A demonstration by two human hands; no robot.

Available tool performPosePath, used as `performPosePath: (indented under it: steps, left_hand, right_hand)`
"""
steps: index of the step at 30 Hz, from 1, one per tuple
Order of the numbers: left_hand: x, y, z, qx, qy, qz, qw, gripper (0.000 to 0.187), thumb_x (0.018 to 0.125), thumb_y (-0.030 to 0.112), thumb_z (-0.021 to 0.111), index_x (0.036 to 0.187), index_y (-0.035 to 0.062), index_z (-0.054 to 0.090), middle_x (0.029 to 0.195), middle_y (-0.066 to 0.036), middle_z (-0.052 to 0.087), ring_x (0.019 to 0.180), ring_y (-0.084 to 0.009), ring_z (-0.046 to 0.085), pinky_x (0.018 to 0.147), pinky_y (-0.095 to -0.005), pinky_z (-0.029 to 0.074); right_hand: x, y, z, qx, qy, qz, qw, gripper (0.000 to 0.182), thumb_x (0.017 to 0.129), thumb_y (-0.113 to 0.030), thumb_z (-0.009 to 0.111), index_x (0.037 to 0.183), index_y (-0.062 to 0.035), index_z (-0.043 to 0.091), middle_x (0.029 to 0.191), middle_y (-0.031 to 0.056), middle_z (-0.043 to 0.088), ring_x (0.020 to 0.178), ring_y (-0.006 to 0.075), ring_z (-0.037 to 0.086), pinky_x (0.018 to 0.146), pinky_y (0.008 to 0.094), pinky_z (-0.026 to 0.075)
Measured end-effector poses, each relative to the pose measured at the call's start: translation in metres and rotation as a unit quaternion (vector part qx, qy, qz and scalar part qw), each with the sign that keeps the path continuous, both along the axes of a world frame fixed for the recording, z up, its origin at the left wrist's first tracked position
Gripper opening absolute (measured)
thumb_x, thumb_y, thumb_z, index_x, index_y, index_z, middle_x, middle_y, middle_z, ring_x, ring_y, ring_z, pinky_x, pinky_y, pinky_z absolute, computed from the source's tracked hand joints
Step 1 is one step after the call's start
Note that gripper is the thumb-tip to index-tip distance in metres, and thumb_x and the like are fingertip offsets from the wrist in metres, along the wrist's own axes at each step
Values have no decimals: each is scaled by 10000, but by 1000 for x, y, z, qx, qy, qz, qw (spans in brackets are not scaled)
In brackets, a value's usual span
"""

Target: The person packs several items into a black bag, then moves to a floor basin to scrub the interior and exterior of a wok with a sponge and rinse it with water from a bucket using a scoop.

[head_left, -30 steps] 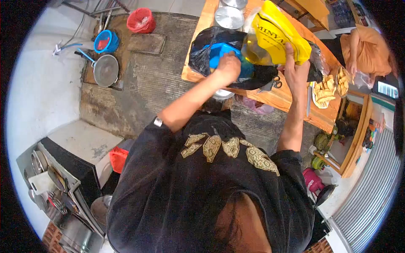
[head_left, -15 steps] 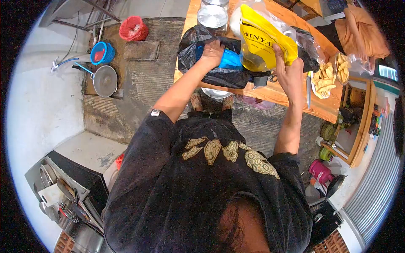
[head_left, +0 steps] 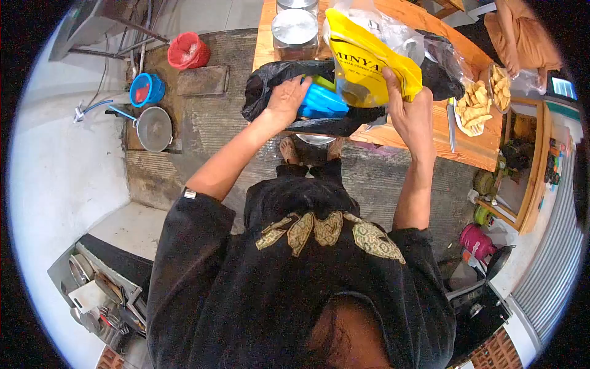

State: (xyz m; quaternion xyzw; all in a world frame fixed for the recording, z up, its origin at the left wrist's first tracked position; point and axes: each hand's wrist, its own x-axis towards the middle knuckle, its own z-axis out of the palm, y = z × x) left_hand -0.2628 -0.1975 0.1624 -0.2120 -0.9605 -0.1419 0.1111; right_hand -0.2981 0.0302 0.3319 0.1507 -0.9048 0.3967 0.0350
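Note:
My right hand (head_left: 410,114) grips the right side of a yellow cooking oil pouch (head_left: 362,64) printed "MINYAK", holding it tilted above the table. Beneath the pouch, a black plastic bag (head_left: 261,92) lies spread at the table's front edge. Inside the bag show blue packets (head_left: 324,101) and something green (head_left: 322,81) behind them. My left hand (head_left: 286,103) is at the bag's left part, beside the blue packets, its fingers bent over the plastic; the fingertips are partly hidden. Behind the yellow pouch is clear plastic wrapping (head_left: 393,31).
Metal-lidded jars (head_left: 295,27) stand at the table's back left. Fried snacks (head_left: 472,111) fill a plate at the right, with a knife (head_left: 452,126) beside it. Another person's arm (head_left: 510,37) shows at the upper right. A red basket (head_left: 188,51) sits on the floor.
My left hand has drawn back leftward from the blue packets, uncovering more of them and the green thing. The yellow pouch has shifted slightly left and down, still in my right hand.

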Motion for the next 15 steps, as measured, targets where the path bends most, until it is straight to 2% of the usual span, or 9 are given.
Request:
performPosePath:
  steps: [3, 4, 7, 8, 11, 12, 15]
  left_hand:
    - [4, 16, 17, -87, -96, 51, 990, 564, 560, -39, 634, 1097, 2, 467, 1050, -202, 510, 934, -310, 551, 704, -399, 526]
    - [7, 14, -9, -81, -82, 41, 992, 455, 590, -2, 625, 1027, 8, 496, 932, -162, 550, 858, -315, 567, 639, -397, 520]
    - [14, 9, -48, -199, -186, -42, 961, 345, 641, 31, 594, 980, 17, 527, 860, -136, 581, 793, -308, 585, 586, -378, 497]
    - [13, 6, -45, -137, -182, -63, 972, 277, 666, 38, 567, 942, 33, 543, 800, -130, 589, 743, -308, 587, 567, -373, 476]
    - [18, -9, -81, 76, -129, -109, 983, 271, 661, 22, 556, 931, 23, 535, 815, -148, 587, 715, -317, 589, 546, -392, 462]
    - [20, -6, -56, 33, -75, -104, 991, 103, 692, 42, 578, 790, 41, 549, 750, -135, 572, 690, -338, 575, 590, -397, 463]
    - [16, 0, -37, -56, -201, -27, 978, 202, 691, 34, 605, 884, 16, 545, 887, -156, 576, 772, -330, 598, 661, -391, 484]
  right_hand:
    - [5, -1, 4, -16, -22, -8, 1000, 300, 920, -277, 534, 906, 2, 644, 654, 199, 596, 557, 354, 579, 501, 380, 430]
    - [6, -3, 6, -31, -33, -10, 999, 299, 919, -275, 537, 906, 5, 642, 651, 194, 595, 544, 343, 573, 503, 377, 428]
    - [7, -1, -3, -53, -21, 5, 998, 293, 918, -268, 542, 910, 9, 639, 645, 184, 592, 516, 313, 552, 505, 369, 421]
    - [5, 0, -7, -54, -7, 12, 998, 290, 918, -265, 543, 912, 9, 638, 644, 182, 591, 508, 304, 544, 506, 367, 419]
    - [5, 1, -11, -71, -7, 14, 997, 289, 919, -266, 542, 914, 6, 637, 641, 182, 586, 507, 297, 532, 507, 358, 413]
    - [7, 1, -11, -74, -30, 11, 997, 290, 919, -266, 542, 914, 8, 636, 639, 182, 584, 505, 297, 531, 504, 357, 411]
    - [13, -3, -6, -83, -85, 6, 993, 294, 919, -266, 542, 917, 14, 631, 633, 184, 578, 499, 293, 528, 497, 354, 408]
